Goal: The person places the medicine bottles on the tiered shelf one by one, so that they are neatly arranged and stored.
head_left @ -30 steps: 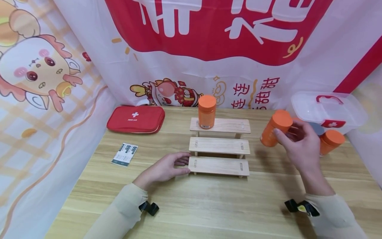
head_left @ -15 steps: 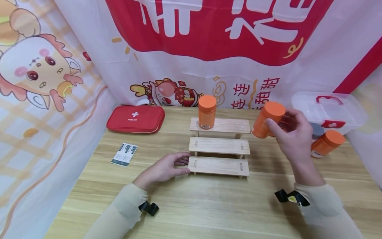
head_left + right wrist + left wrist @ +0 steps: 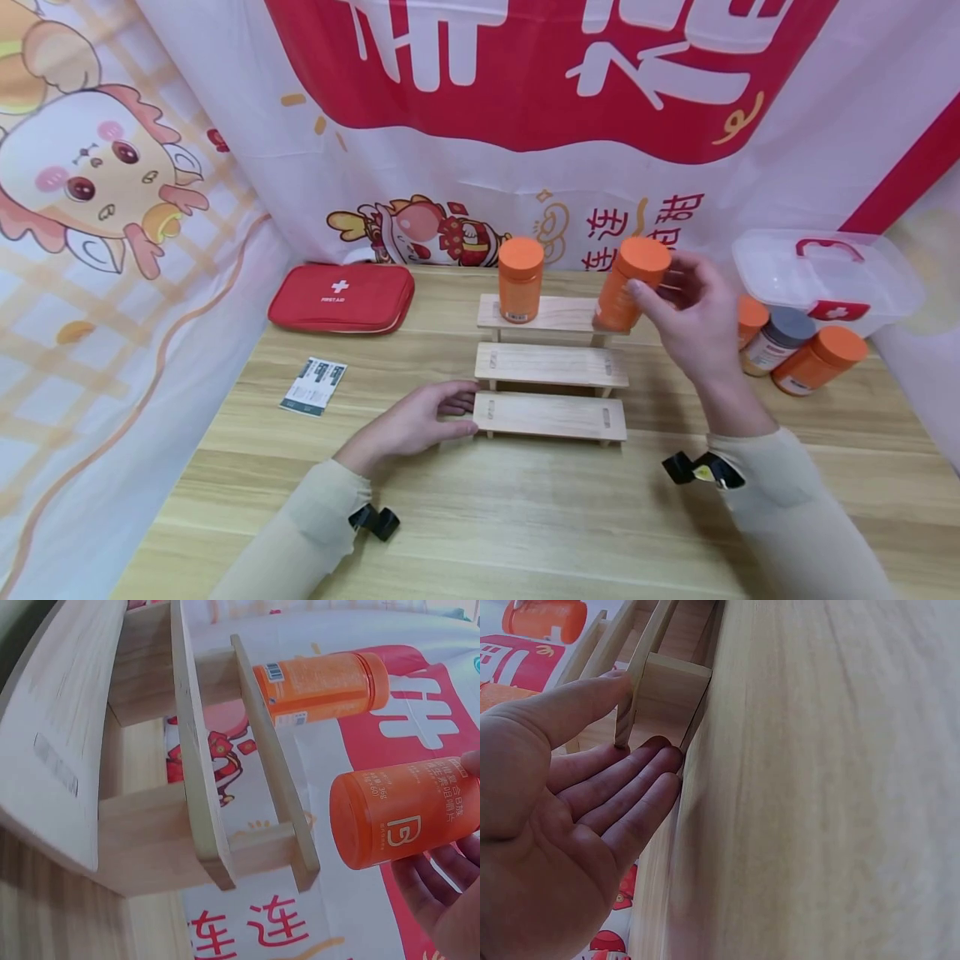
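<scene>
My right hand [image 3: 693,321] grips an orange pill bottle [image 3: 632,279] with an orange lid, slightly tilted. In the right wrist view the held bottle [image 3: 405,814] has white print, and a gap separates its base from the top board. It hangs over the right end of a three-tier wooden step stand [image 3: 551,367]. Another orange bottle [image 3: 520,283] stands upright on the top step's left part. My left hand [image 3: 416,419] touches the left end of the lowest step. In the left wrist view its fingers [image 3: 622,784] lie nearly straight against the wood.
Right of the stand are a grey-lidded bottle [image 3: 780,340], a leaning orange bottle [image 3: 819,360] and a partly hidden orange one [image 3: 750,317]. Behind them sits a clear first-aid box [image 3: 780,267]. A red first-aid pouch [image 3: 341,300] and a printed blister pack [image 3: 313,386] lie at left.
My right hand has carried the orange bottle leftward and upward, from right of the stand to over its top step's right end. The grey-lidded bottle has come into fuller view. My left hand stays still.
</scene>
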`<action>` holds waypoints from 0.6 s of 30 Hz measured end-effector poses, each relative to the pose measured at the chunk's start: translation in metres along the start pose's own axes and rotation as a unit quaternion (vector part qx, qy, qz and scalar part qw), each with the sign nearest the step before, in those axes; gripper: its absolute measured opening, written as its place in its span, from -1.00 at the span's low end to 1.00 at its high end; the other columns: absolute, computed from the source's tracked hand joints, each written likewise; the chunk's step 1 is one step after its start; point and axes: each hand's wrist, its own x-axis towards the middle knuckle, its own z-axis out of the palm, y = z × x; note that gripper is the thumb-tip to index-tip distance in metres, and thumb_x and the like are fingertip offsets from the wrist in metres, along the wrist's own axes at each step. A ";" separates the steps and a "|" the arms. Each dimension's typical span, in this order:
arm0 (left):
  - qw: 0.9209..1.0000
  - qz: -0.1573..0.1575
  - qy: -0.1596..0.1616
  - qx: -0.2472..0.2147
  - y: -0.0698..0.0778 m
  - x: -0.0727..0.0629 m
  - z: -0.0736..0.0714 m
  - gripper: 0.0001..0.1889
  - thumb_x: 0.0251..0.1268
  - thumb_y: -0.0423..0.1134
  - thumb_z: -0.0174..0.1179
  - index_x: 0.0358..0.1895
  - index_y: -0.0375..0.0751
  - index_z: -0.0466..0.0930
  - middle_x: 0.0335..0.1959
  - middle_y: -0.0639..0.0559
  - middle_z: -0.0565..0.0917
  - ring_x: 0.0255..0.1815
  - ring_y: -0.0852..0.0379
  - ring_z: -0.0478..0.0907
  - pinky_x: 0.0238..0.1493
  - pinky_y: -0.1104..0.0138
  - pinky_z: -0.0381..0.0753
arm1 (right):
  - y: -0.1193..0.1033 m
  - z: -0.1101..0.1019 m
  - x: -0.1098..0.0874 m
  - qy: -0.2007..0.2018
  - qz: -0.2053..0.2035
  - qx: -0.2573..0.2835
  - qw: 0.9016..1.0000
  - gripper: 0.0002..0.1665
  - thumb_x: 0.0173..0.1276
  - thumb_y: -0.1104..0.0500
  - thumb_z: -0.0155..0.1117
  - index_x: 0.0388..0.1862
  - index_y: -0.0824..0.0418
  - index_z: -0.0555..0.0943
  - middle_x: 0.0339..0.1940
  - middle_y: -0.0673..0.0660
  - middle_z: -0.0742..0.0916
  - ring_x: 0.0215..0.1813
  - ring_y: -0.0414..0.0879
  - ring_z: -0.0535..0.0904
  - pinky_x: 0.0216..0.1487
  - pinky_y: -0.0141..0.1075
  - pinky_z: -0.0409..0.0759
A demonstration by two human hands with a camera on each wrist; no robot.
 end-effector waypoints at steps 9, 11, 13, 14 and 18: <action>1.000 0.004 0.001 0.002 -0.001 0.000 0.000 -0.32 0.53 -0.16 0.38 0.57 -0.33 0.40 0.38 -0.18 0.68 0.40 -0.12 0.65 0.50 -0.02 0.63 | -0.003 0.019 0.008 -0.040 -0.019 0.006 0.999 -0.30 0.43 0.07 0.56 0.48 0.14 0.55 0.35 0.15 0.72 0.22 -0.17 0.66 0.29 -0.46 0.70; 1.000 0.006 0.001 0.001 -0.001 0.000 0.000 -0.33 0.53 -0.16 0.38 0.57 -0.34 0.40 0.38 -0.18 0.68 0.39 -0.12 0.66 0.50 -0.01 0.63 | -0.004 0.022 0.008 -0.046 -0.020 0.008 0.999 -0.31 0.43 0.06 0.56 0.47 0.15 0.55 0.35 0.16 0.72 0.23 -0.15 0.67 0.30 -0.46 0.70; 1.000 0.008 0.001 -0.001 -0.001 0.000 0.000 -0.33 0.53 -0.17 0.38 0.57 -0.35 0.40 0.38 -0.19 0.68 0.39 -0.12 0.66 0.49 0.00 0.64 | -0.005 0.025 0.009 -0.053 -0.019 0.010 0.998 -0.32 0.44 0.06 0.56 0.45 0.16 0.55 0.34 0.16 0.72 0.24 -0.13 0.67 0.30 -0.46 0.70; 1.000 0.009 0.002 -0.002 -0.001 0.000 0.000 -0.33 0.53 -0.17 0.38 0.57 -0.35 0.40 0.38 -0.19 0.68 0.39 -0.12 0.66 0.49 0.00 0.64 | -0.005 0.026 0.009 -0.056 -0.018 0.009 0.998 -0.32 0.44 0.05 0.56 0.45 0.16 0.55 0.34 0.16 0.72 0.24 -0.12 0.67 0.30 -0.46 0.70; 1.000 0.010 0.001 -0.001 -0.001 -0.001 0.000 -0.33 0.53 -0.17 0.38 0.57 -0.34 0.40 0.38 -0.19 0.67 0.39 -0.13 0.66 0.49 0.00 0.63 | -0.004 0.031 0.009 -0.066 -0.016 0.009 0.998 -0.33 0.45 0.03 0.55 0.44 0.17 0.55 0.33 0.17 0.72 0.26 -0.08 0.68 0.31 -0.45 0.71</action>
